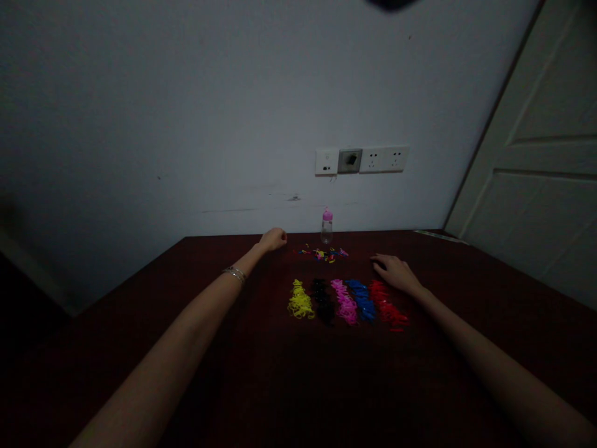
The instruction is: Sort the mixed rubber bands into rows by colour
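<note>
Side by side on the dark red table (261, 373) lie piles of small bands: yellow (300, 302), black (323, 302), pink (345, 303), blue (362, 301) and red (387, 306). Behind them is a small mixed-colour heap (325, 254). A clear bottle with a pink top (327, 228) stands upright beyond that heap. My left hand (273, 239) is closed, left of the heap; what its fingers hold, if anything, is hidden. Resting on the table behind the red pile, my right hand (392, 271) is open with its fingers spread a little.
A pale wall (242, 124) rises behind the table, with a row of sockets (361, 160) above the bottle. On the right is a white panelled door (545, 149). A bracelet (236, 274) circles my left wrist.
</note>
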The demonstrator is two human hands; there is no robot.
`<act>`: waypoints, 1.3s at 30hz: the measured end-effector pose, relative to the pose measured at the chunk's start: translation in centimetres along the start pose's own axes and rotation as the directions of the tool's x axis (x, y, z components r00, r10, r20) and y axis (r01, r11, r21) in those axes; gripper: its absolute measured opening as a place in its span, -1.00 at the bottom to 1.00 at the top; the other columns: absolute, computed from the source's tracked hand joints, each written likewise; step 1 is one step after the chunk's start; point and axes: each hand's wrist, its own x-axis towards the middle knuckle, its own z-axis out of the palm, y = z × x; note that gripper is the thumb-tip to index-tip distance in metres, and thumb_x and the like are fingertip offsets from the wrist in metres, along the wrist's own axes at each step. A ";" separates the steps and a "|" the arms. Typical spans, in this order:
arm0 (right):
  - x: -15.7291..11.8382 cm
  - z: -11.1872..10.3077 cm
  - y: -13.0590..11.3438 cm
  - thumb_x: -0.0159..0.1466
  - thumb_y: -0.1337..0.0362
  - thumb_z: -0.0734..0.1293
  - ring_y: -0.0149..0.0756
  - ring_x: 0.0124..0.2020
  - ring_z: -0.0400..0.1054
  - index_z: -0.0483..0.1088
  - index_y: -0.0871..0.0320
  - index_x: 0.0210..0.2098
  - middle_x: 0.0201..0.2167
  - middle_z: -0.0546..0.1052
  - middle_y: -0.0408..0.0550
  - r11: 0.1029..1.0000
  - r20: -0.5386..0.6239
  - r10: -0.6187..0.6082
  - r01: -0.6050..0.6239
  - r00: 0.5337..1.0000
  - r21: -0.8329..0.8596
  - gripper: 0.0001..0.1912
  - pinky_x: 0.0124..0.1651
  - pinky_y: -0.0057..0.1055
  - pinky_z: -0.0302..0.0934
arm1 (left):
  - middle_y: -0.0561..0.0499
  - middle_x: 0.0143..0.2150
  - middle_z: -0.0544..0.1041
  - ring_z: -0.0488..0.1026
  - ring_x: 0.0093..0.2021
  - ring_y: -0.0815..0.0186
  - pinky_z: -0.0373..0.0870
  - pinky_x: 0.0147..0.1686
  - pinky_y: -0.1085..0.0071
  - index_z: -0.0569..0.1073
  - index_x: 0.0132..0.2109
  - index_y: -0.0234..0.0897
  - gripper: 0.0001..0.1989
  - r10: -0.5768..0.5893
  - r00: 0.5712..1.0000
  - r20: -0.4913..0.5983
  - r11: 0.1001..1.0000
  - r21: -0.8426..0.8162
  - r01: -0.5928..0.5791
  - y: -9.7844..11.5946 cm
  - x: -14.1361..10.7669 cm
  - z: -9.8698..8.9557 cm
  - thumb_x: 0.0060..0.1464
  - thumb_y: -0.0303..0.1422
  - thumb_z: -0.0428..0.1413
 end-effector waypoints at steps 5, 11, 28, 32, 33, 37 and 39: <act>0.0 0.0 0.1 0.25 0.12 0.08 -0.08 0.11 0.22 0.35 0.10 0.03 0.12 0.34 0.03 1.000 0.004 -0.005 0.005 1.000 -0.007 -0.55 0.05 -0.10 0.14 | 0.00 -0.49 0.50 0.39 -0.43 0.34 0.24 -0.36 0.52 0.55 -0.48 -0.29 -0.90 0.171 0.984 0.051 0.979 -0.122 -0.164 2.8 -1.4 -0.5 -0.22 -0.46 0.13; 0.4 0.5 0.6 0.25 0.11 0.08 -0.09 0.11 0.22 0.36 0.09 0.03 0.12 0.35 0.03 1.000 0.003 -0.008 0.008 1.000 0.005 -0.55 0.06 -0.11 0.14 | 0.06 -0.49 0.50 0.39 -0.44 0.40 0.24 -0.39 0.56 0.56 -0.49 -0.30 -0.89 0.424 0.888 0.178 0.866 -0.365 -0.341 7.6 -5.4 0.5 -0.26 -0.49 0.14; 0.3 0.4 0.5 0.24 0.11 0.08 -0.09 0.11 0.22 0.35 0.10 0.04 0.13 0.33 0.03 1.000 0.003 -0.007 0.007 1.000 -0.003 -0.54 0.06 -0.10 0.13 | 0.03 -0.52 0.50 0.36 -0.48 0.40 0.20 -0.46 0.53 0.58 -0.42 -0.37 -0.77 0.331 0.925 0.188 0.875 -0.428 -0.226 6.0 -5.7 2.0 -0.13 -0.27 0.16; 0.3 0.3 0.6 0.25 0.11 0.08 -0.09 0.11 0.22 0.35 0.11 0.04 0.13 0.33 0.04 1.000 0.009 -0.008 0.008 1.000 -0.007 -0.54 0.06 -0.11 0.13 | 0.04 -0.57 0.45 0.30 -0.53 0.41 0.17 -0.48 0.51 0.56 -0.44 -0.40 -0.67 0.035 0.998 0.045 0.901 -0.433 -0.012 2.0 -4.8 2.7 -0.11 -0.16 0.13; 0.3 0.3 0.6 0.25 0.11 0.08 -0.09 0.11 0.21 0.35 0.10 0.04 0.13 0.34 0.03 1.000 0.010 -0.006 0.006 1.000 -0.008 -0.54 0.06 -0.10 0.13 | 0.05 -0.60 0.43 0.28 -0.54 0.41 0.17 -0.49 0.50 0.56 -0.45 -0.39 -0.65 -0.038 0.999 0.023 0.897 -0.441 0.045 1.1 -4.7 3.0 -0.11 -0.13 0.12; 0.3 0.2 0.5 0.24 0.10 0.09 -0.07 0.11 0.22 0.35 0.08 0.05 0.12 0.34 0.02 1.000 0.014 0.002 -0.002 1.000 -0.008 -0.54 0.06 -0.09 0.13 | 0.03 -0.62 0.43 0.30 -0.55 0.39 0.18 -0.49 0.50 0.54 -0.49 -0.36 -0.66 -0.247 0.965 -0.086 0.849 -0.498 0.173 -1.0 -4.4 4.4 -0.11 -0.12 0.11; 0.3 0.1 0.5 0.25 0.10 0.09 -0.07 0.11 0.22 0.35 0.09 0.05 0.12 0.34 0.03 1.000 0.016 0.003 -0.003 1.000 -0.010 -0.54 0.05 -0.09 0.14 | 0.02 -0.60 0.44 0.31 -0.54 0.39 0.18 -0.49 0.50 0.54 -0.47 -0.36 -0.65 -0.279 0.952 -0.122 0.829 -0.531 0.175 -1.3 -4.3 5.1 -0.10 -0.12 0.10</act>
